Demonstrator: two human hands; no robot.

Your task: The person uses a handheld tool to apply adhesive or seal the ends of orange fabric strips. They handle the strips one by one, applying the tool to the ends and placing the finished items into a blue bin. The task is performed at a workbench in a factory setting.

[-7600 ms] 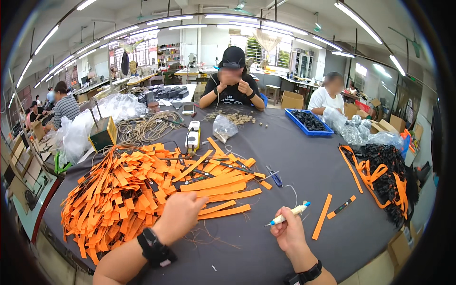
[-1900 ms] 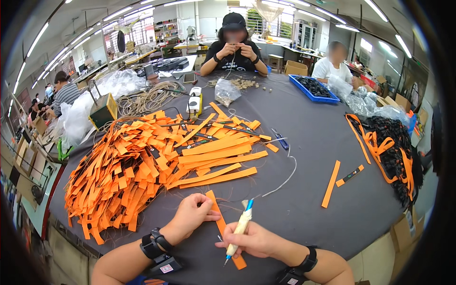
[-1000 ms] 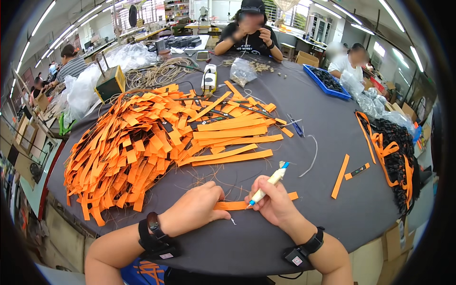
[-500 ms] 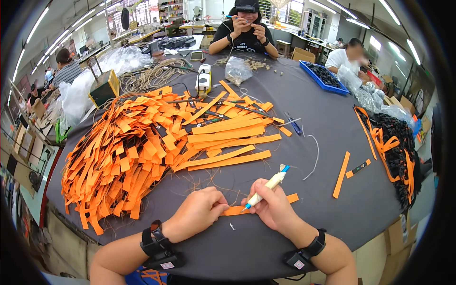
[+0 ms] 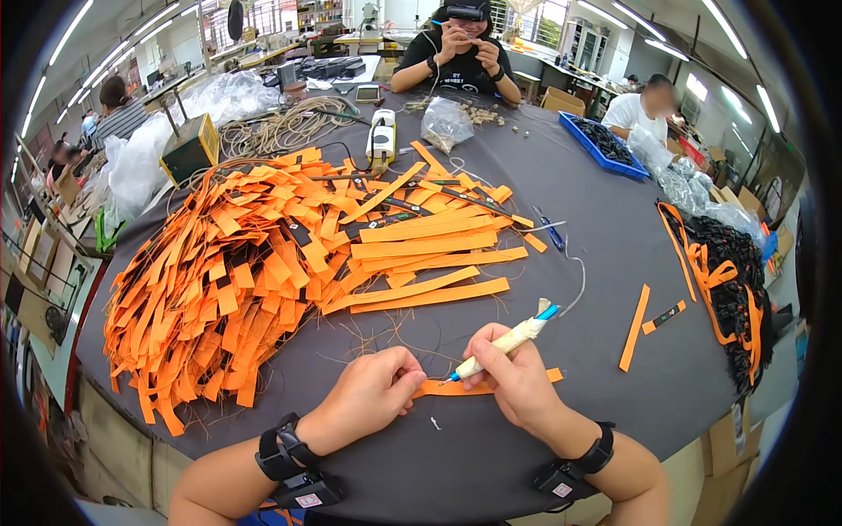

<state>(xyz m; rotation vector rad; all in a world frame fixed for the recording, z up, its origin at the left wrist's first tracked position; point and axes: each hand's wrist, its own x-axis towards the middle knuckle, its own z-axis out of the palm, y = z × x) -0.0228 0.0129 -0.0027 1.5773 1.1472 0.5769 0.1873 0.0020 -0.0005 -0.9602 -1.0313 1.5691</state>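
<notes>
My left hand [image 5: 373,390] has its fingers closed on the left end of a flat orange strap [image 5: 478,388] near the table's front. My right hand [image 5: 517,373] grips a pen-shaped tool [image 5: 519,337] wrapped in cream tape, with blue ends and a thin cord trailing from its back. Its thin tip points down at the strap, close to my left fingertips; whether it touches cannot be made out. The strap runs under my right hand and comes out on its right side. A small white scrap [image 5: 435,422] lies just below the strap.
A big heap of orange straps [image 5: 210,289] with loose threads fills the left. Blue snips [image 5: 551,232], two short strips [image 5: 636,329], a blue tray of black pieces [image 5: 605,145] and a black-and-orange pile [image 5: 724,280] lie right. A co-worker [image 5: 460,53] sits across.
The back end of the pen-shaped tool has swung right, so it leans lower. Its tip is still by my left fingertips. The view has shifted slightly.
</notes>
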